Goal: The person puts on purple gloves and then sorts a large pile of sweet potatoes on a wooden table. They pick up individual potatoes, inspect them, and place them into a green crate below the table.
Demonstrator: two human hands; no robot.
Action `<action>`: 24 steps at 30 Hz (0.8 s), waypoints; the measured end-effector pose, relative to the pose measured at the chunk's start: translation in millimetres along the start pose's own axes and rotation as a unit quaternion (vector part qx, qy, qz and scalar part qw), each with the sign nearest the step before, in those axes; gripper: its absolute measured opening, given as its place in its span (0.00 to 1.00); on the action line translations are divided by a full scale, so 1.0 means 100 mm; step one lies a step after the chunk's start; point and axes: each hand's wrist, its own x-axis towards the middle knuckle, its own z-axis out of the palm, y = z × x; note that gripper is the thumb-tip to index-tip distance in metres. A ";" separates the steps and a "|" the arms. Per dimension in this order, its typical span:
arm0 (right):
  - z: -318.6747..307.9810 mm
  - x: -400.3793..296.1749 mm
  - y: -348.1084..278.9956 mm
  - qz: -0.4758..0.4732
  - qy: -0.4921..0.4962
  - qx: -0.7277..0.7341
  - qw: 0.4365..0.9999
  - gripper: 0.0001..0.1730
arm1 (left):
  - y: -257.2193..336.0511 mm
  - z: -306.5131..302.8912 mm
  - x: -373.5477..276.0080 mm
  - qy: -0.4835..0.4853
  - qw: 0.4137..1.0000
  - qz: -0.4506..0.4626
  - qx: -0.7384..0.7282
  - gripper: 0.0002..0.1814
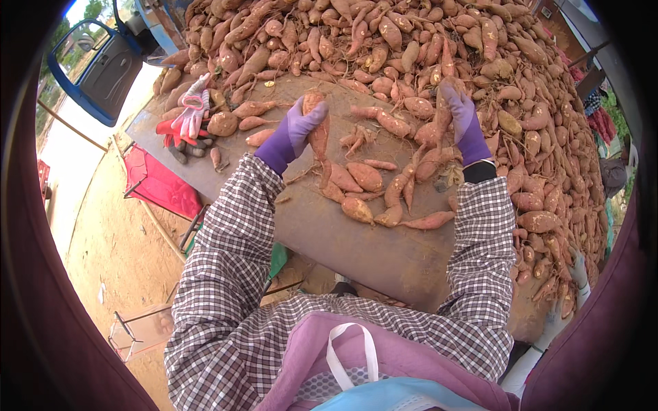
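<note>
My left hand (295,131), in a purple glove, grips a long reddish sweet potato (318,141) above a flat brown board (354,251). To the right, my right hand (464,110), also purple-gloved, is closed around another elongated sweet potato (443,115) near the foot of the heap. Between and below both hands, several loose sweet potatoes (365,176) lie on the board, some with thin roots attached. A forked, smaller root (357,137) rests between the two hands. My fingertips are partly hidden behind the held roots.
A large heap of sweet potatoes (390,33) rises at the back and right. Work gloves (191,115) lie at the board's left. A red bag on a frame (159,180) stands beside the board. Beyond is an open blue vehicle door (103,77). Another person's gloved hand (578,269) is at right.
</note>
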 end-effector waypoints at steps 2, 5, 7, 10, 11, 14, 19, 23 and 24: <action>0.45 -0.21 -0.21 0.072 -0.087 0.171 0.979 0.27 | -0.19 -0.17 -0.24 -0.144 0.931 -0.025 -0.335 0.30; 1.19 -0.69 -0.23 0.118 -0.101 0.271 0.950 0.23 | -0.05 0.24 -0.82 -0.033 0.911 -0.016 -0.411 0.32; 1.52 -0.82 -0.02 0.157 -0.133 0.310 0.928 0.22 | -0.07 0.30 -1.09 -0.023 0.891 0.019 -0.454 0.34; 1.75 -0.93 0.74 0.123 -0.144 0.155 0.970 0.23 | 0.00 0.53 -1.34 -0.038 0.865 0.031 -0.499 0.41; 2.03 -1.09 0.90 0.023 -0.116 -0.053 0.992 0.23 | -0.09 0.47 -1.41 -0.001 0.892 0.057 -0.448 0.41; 2.18 -1.23 0.85 -0.221 -0.076 -0.337 0.912 0.25 | -0.42 0.29 -1.58 0.045 0.911 0.060 -0.406 0.39; 1.31 -0.36 0.38 -0.068 0.033 -0.507 0.859 0.29 | -0.37 0.23 -2.00 0.051 0.855 -0.003 -0.516 0.39; 0.75 0.23 0.67 0.086 -0.027 -0.627 0.774 0.33 | -0.38 0.28 -1.92 0.067 0.870 -0.001 -0.489 0.38; 0.66 0.31 0.96 0.090 -0.031 -0.633 0.768 0.32 | -0.39 0.30 -1.87 0.083 0.872 -0.014 -0.483 0.38</action>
